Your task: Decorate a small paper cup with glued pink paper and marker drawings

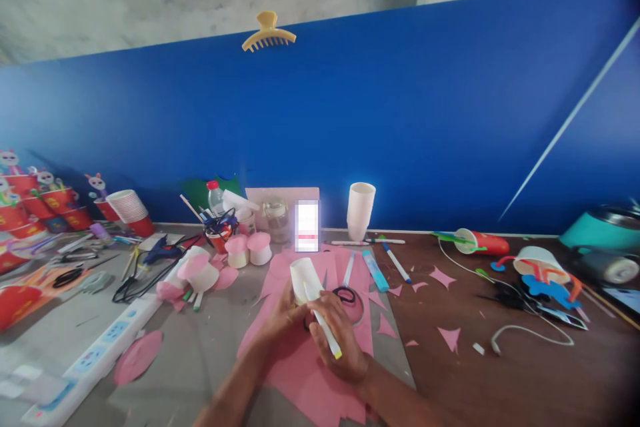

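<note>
A white paper cup [301,275] is tilted in my left hand [287,312], whose fingers close around its lower side. My right hand [341,333] grips a white marker [327,332] with a yellow end, its other end against the cup's wall. Both hands are above sheets of pink paper [320,380]. Scissors with black handles [346,294] lie on the paper just beyond my right hand, partly hidden by it. A blue glue stick or tube [375,271] lies to their right.
A stack of white cups [361,210] stands by the blue partition [380,113]. Pink-topped cups [259,249] and a power strip [107,341] are at left. Pink scraps [449,339], a white cable [530,330] and a red cup [490,243] lie at right.
</note>
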Available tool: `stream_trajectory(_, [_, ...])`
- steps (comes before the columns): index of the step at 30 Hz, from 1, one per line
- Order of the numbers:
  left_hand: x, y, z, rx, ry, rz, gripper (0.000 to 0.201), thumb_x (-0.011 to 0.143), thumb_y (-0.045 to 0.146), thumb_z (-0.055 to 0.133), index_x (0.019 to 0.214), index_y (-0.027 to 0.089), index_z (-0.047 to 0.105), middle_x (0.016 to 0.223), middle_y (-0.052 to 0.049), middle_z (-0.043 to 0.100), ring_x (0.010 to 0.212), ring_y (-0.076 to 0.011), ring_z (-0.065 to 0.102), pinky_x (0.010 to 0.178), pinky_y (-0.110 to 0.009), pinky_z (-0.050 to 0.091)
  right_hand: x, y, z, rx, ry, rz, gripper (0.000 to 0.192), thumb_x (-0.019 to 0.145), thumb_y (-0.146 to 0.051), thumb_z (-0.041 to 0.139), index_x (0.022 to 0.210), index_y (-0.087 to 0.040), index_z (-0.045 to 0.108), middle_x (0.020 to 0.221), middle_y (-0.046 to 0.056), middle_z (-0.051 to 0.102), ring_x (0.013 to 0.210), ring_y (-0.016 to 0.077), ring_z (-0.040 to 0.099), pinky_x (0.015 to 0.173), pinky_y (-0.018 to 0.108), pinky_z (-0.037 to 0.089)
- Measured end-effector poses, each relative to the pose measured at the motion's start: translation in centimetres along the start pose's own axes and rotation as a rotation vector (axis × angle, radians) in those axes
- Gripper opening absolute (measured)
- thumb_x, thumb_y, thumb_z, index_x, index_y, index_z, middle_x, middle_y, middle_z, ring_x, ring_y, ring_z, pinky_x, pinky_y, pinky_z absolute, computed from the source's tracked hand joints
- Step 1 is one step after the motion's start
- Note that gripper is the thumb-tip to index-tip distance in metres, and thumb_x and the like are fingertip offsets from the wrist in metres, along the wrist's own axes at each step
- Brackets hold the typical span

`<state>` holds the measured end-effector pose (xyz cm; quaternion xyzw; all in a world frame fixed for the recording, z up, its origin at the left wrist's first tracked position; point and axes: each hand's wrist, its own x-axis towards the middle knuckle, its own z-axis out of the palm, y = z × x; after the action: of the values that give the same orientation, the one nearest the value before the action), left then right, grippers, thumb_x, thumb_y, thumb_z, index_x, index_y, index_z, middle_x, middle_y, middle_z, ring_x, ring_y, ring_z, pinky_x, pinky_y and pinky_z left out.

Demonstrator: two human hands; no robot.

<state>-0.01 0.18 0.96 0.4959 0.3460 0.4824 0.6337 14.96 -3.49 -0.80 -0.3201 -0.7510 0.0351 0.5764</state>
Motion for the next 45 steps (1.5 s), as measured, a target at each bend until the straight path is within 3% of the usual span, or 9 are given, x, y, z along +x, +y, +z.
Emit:
stream_trajectory(25, [-0.2, 0.3, 0.2, -0.04, -0.031, -0.043, 0.057, 0.066, 0.042, 0.091, 0.107, 0.018, 0.061, 0.09, -0.004, 0.067, 0.082, -0.0198, 0.061, 0.073, -0.028, 0.048, 0.1, 0.0, 0.1, -0.008, 0.053, 0.015, 0.026, 0.101, -0.024, 0.044, 0.122, -0.022, 0.059, 0.099, 0.009, 0.072, 0.099, 0.0266, 0.069, 0.086, 0.041, 0.06])
stream_trajectory(34, [-0.5, 1.0, 1.0, -0.087, 0.013, -0.07, 0.059, 0.061, 0.038, 0.094, 0.107, 0.018, 0.062, 0.089, -0.004, 0.067, 0.081, -0.0187, 0.06, 0.074, -0.028, 0.047, 0.2, -0.2, -0.2, -0.023, 0.059, 0.011, 0.025, 0.102, -0.025, 0.043, 0.122, -0.023, 0.059, 0.099, 0.01, 0.072, 0.099, 0.0269, 0.069, 0.085, 0.042, 0.06])
stream_trajectory(45, [-0.8, 1.6, 1.5, -0.102, 0.015, -0.077, 0.041, 0.065, 0.027, 0.089, 0.096, 0.018, 0.065, 0.081, -0.003, 0.065, 0.076, -0.0177, 0.059, 0.07, -0.027, 0.046, 0.1, 0.2, -0.1, -0.014, 0.05, 0.025, 0.025, 0.102, -0.025, 0.043, 0.119, -0.022, 0.06, 0.098, 0.009, 0.073, 0.095, 0.026, 0.07, 0.082, 0.041, 0.061])
